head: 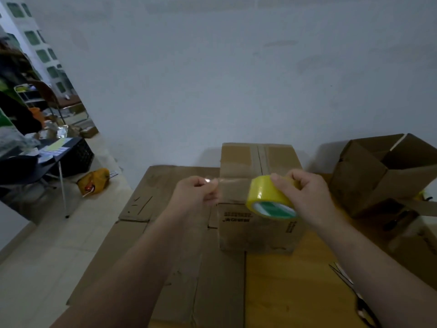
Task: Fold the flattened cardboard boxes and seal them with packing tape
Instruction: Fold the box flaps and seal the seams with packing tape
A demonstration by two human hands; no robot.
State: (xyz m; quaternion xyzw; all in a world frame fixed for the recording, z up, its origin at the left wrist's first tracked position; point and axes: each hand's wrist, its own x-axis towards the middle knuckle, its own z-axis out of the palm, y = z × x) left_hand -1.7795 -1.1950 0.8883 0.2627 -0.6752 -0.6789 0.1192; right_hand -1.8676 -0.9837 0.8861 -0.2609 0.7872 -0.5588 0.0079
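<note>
Left hand (197, 192) pinches clear tape strip (233, 187) mid-frame. Right hand (305, 194) grips yellow tape roll (262, 194), fingers curled, over folded box (236, 157).

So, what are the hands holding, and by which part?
The right hand grips the tape roll around its rim; the left hand pinches the tape strip at its free end.

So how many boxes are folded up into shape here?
2: a taped box in the middle, and an open box tipped over at the right. More may be hidden past the right edge.
</note>
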